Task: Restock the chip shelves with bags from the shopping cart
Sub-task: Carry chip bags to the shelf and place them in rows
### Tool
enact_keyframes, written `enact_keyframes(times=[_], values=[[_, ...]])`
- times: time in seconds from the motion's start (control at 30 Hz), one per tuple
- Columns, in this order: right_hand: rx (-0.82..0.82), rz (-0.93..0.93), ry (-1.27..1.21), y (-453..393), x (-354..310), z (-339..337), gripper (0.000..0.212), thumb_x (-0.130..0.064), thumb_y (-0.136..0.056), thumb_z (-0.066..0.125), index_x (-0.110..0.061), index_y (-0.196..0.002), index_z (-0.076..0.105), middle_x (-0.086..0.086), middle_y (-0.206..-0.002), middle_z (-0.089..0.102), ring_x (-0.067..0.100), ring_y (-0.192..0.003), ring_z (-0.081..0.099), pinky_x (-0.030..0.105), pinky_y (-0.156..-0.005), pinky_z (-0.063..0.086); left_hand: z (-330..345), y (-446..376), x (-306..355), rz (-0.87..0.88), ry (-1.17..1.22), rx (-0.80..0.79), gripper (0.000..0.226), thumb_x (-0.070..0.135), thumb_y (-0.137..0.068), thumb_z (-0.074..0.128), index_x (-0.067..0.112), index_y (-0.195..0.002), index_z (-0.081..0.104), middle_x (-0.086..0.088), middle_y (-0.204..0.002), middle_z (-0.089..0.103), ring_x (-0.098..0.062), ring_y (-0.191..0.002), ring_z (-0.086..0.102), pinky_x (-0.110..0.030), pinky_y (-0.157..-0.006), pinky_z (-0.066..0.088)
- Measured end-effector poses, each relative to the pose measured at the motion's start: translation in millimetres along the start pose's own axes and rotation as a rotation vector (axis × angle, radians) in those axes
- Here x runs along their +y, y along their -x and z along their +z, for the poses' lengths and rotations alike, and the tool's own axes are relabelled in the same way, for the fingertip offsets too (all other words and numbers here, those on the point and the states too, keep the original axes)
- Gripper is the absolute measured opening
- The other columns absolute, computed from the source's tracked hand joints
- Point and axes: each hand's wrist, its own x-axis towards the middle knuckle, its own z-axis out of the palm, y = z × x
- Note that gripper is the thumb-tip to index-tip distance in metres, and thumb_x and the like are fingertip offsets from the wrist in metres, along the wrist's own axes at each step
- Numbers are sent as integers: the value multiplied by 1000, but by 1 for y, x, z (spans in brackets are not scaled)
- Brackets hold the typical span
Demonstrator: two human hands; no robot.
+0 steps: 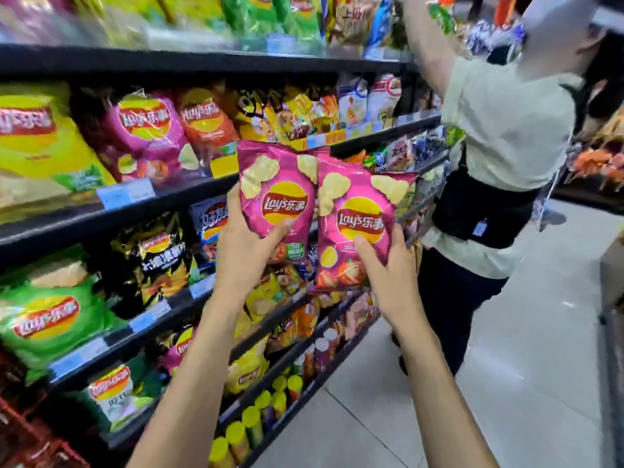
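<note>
Head view: two pink Lay's bags are held up side by side in front of the chip shelves (pixel 189 201), both upright with their printed fronts facing the camera. The left hand (pixel 246 251) grasps the left pink bag (pixel 277 194) from below, its thumb pressed across the bag's lower front and the fingers wrapped behind. The right hand (pixel 388 268) grips the right pink bag (pixel 358 224) the same way, thumb on the lower front near the tomato picture, fingers curled round the bag's right edge. The two bags touch along their inner edges, the right one sitting a little lower than the left. Behind them, the black shelves run away to the right, packed with chip bags: a yellow bag (pixel 37 143) at the far left, a pink bag of the same kind (pixel 148 136) just beside an orange-red bag (pixel 206 123) on the same shelf, and a green bag (pixel 50 319) on the shelf below. Yellow-lidded chip tubes (pixel 243 430) stand in a row on the lowest shelf. To the right, another person (pixel 499 157) in a pale shirt stands on the light tiled floor (pixel 526 383), one arm reaching up to the top shelf. The shopping cart cannot be clearly made out.
</note>
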Motion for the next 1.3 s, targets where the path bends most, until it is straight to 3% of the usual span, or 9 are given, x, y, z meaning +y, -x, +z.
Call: enact_keyframes(times=[0.17, 0.27, 0.4, 0.57, 0.7, 0.83, 1.0, 1.17, 1.3], values=[[14, -92, -100, -107, -16, 22, 51, -48, -95, 58, -36, -140, 36, -34, -120, 48, -25, -106, 44, 10, -102, 38, 16, -99, 6, 104, 20, 100, 95, 46, -80, 76, 27, -152, 17, 35, -108, 49, 25, -92, 51, -1, -84, 39], [13, -172, -195, -168, -29, 40, 67, -50, -94, 56, -34, -151, 24, -32, -140, 34, -17, -128, 34, 9, -107, 22, 20, -151, 21, 183, 31, 192, 96, 40, -81, 76, 25, -153, 14, 40, -113, 36, 39, -92, 37, 8, -81, 27], [32, -318, -303, -242, -54, 66, 88, -67, -81, 55, -23, -154, 31, -8, -146, 49, 8, -136, 43, 37, -118, 31, 14, -213, 38, 276, -19, 303, 93, 36, -82, 76, 21, -152, 17, 26, -118, 49, 23, -98, 49, 5, -85, 29], [-125, -427, -396, -321, -84, 92, 77, -51, -93, 59, -21, -155, 25, -6, -150, 44, 5, -136, 38, 29, -116, 29, -5, -279, 52, 311, -91, 408, 101, 37, -82, 76, 20, -155, 10, 37, -110, 42, 21, -95, 50, 7, -85, 28], [-222, -536, -465, -365, -105, 113, 43, -36, -97, 61, -26, -137, 48, -17, -120, 63, -3, -112, 57, 20, -99, 43, -19, -310, 57, 289, -127, 492, 98, 38, -82, 74, 23, -155, 10, 38, -113, 40, 29, -95, 45, 8, -82, 29], [-342, -643, -542, -389, -135, 139, 44, -39, -95, 62, -28, -135, 49, -15, -121, 64, -1, -113, 58, 22, -98, 45, -49, -321, 72, 264, -178, 578, 102, 50, -74, 76, 31, -153, 15, 17, -139, 43, 1, -121, 46, -20, -103, 34], [-470, -759, -572, -397, -186, 168, 35, -40, -94, 63, -38, -125, 46, -21, -117, 61, -7, -107, 57, 10, -89, 44, -118, -334, 91, 255, -181, 637, 103, 64, -61, 81, 34, -145, 30, 6, -130, 60, -10, -115, 62, -42, -101, 50], [-581, -841, -577, -396, -244, 214, 41, -46, -94, 61, -35, -130, 44, -15, -122, 61, 2, -111, 60, 34, -98, 52, -176, -341, 97, 183, -206, 662, 88, 43, -73, 83, 28, -143, 33, 7, -118, 66, -5, -100, 68, -34, -86, 57], [-653, -843, -595, -390, -276, 246, 34, -43, -95, 61, -35, -122, 42, -16, -115, 61, 3, -107, 61, 30, -94, 52, -214, -352, 90, 74, -247, 665, 73, 35, -77, 79, 28, -136, 36, 8, -110, 64, -10, -96, 67, -29, -80, 56]])
